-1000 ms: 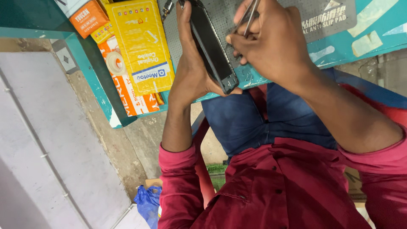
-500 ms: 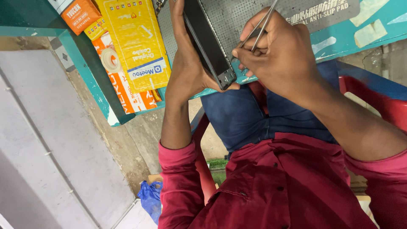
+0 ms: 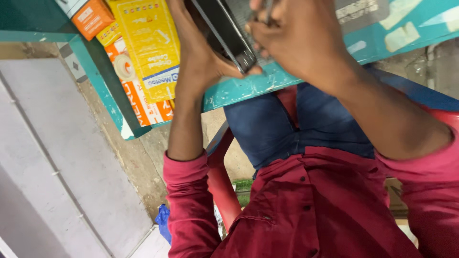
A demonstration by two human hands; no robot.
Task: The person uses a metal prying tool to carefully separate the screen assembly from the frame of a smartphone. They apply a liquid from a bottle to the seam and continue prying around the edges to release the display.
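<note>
We are gripping the thin black slab-shaped phone (image 3: 224,29) along its edge with the fingers of our left hand (image 3: 201,62), tilting it above the worn teal desk (image 3: 267,83). Our right hand (image 3: 296,40) is pinching a slim metal tool (image 3: 267,7) over it. The phone looks stiff, light and fragile, best held by its sides. Yellow and orange cardboard boxes (image 3: 143,52) are lying alongside.

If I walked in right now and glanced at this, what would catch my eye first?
Probably the two bare hands at the top: the left hand grips a flat dark slab-shaped device by its edge, while the right hand pinches a thin metal tool beside it. To their left, bright yellow and orange cardboard boxes lie on the worn teal table.
</note>
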